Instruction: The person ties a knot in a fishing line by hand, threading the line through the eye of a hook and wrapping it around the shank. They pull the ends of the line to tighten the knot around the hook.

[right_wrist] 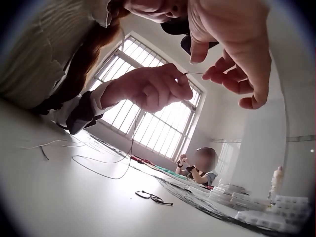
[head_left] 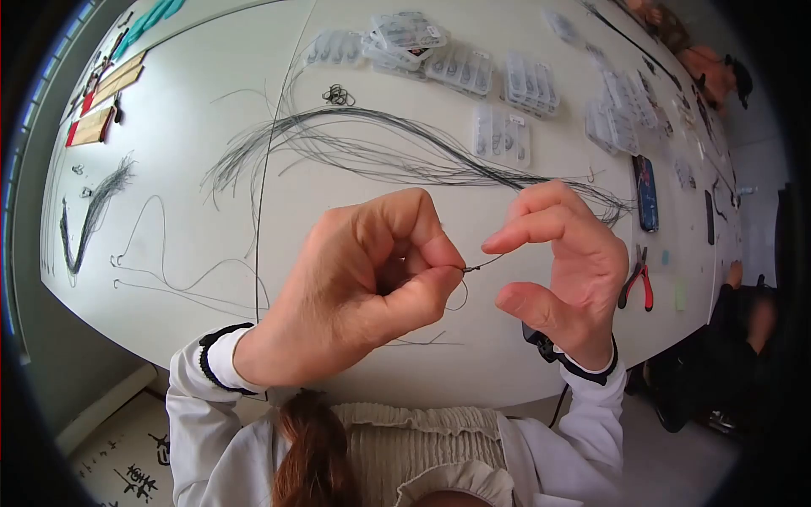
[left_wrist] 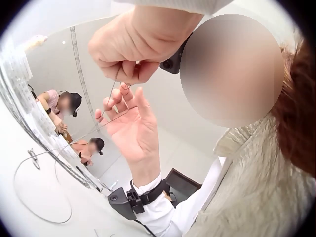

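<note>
In the head view my left hand (head_left: 355, 291) pinches a small dark piece (head_left: 470, 269) between thumb and index finger. A thin line runs from that piece to the fingertips of my right hand (head_left: 579, 262), whose thumb stands apart from its bent fingers. A small loop of line (head_left: 462, 297) hangs below the pinch. The left wrist view has my left hand (left_wrist: 140, 44) above my right palm (left_wrist: 136, 131). Seen from the right wrist, line (right_wrist: 196, 73) spans the space between my left hand (right_wrist: 150, 89) and right hand (right_wrist: 237, 44).
A long bundle of dark lines (head_left: 380, 118) crosses the table (head_left: 211, 68). Beyond it stand clear plastic boxes (head_left: 460, 68). Red-handled pliers (head_left: 647, 287) and a blue packet (head_left: 645, 193) lie at the right, lines with hooks (head_left: 160, 283) at the left. Other people sit farther off.
</note>
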